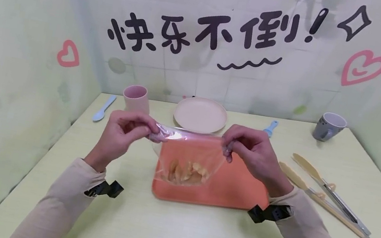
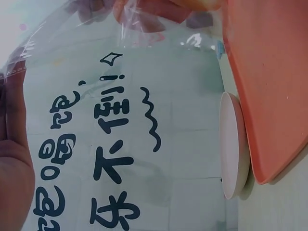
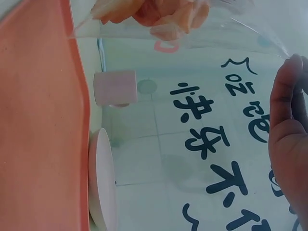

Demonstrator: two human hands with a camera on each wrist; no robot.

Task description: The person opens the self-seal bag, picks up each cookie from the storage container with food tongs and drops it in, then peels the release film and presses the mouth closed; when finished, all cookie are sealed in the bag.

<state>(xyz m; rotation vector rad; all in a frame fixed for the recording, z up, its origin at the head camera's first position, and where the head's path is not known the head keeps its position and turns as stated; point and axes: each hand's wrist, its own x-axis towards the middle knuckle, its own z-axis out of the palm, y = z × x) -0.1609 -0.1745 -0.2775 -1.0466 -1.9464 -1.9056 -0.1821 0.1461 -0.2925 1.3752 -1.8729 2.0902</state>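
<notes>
A clear plastic bag hangs stretched between both hands, with several pale orange-brown food pieces lying at its bottom. The left hand pinches the bag's upper left corner between thumb and fingers. Its upper right corner is pinched by the right hand. In the right wrist view the food pieces look like chunks or slices; their exact kind is hard to tell. Behind and below the bag, an orange tray lies on the table, partly seen through the plastic.
Along the table's back stand a pink cup, a pale pink plate and a grey mug. A blue spoon lies at left, another blue utensil behind the right hand. Tongs lie at right.
</notes>
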